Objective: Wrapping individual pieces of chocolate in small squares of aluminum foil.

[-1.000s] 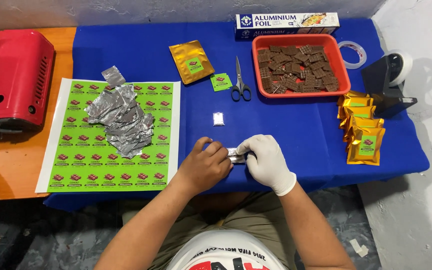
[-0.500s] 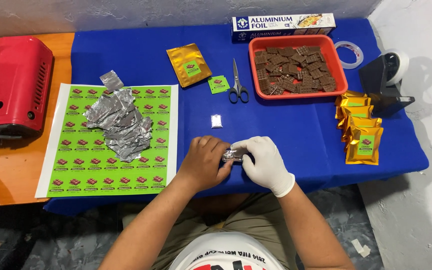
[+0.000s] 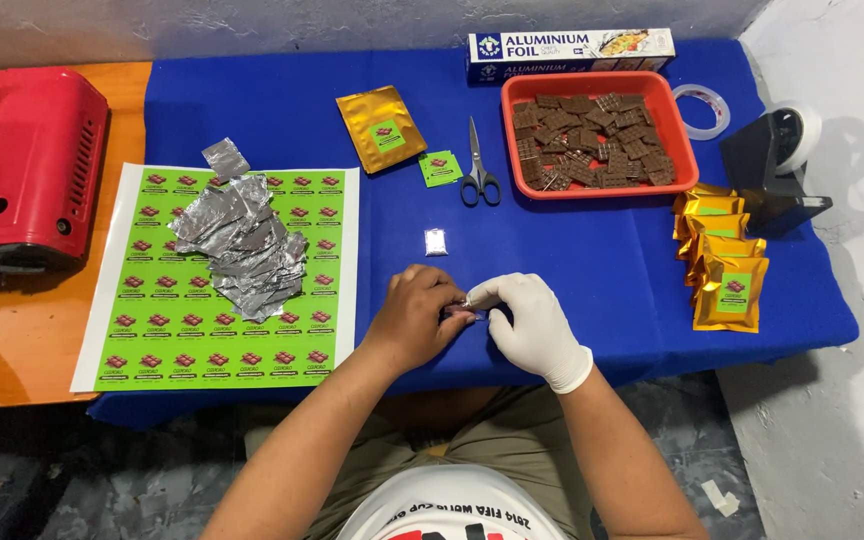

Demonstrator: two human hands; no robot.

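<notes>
My bare left hand [image 3: 414,318] and my white-gloved right hand [image 3: 529,323] meet over the blue tablecloth [image 3: 592,260] near its front edge. Both pinch a small foil-wrapped piece [image 3: 468,303] between their fingertips; most of it is hidden by the fingers. A small white sachet [image 3: 436,241] lies just beyond the hands. A heap of cut foil squares [image 3: 242,240] rests on a green sticker sheet [image 3: 152,330] to the left.
A red tray [image 3: 687,150] of brown chocolate pieces, scissors [image 3: 478,165], a gold pouch [image 3: 382,127], a loose green sticker [image 3: 440,167] and a foil box [image 3: 572,46] lie at the back. Stacked gold pouches [image 3: 722,268], a tape dispenser [image 3: 772,165] and a tape ring [image 3: 702,108] sit right. A red machine [image 3: 22,165] stands left.
The foil piece lay flatter and showed more between my hands; now my fingers have closed in over it and less of it shows. Both hands stayed in place.
</notes>
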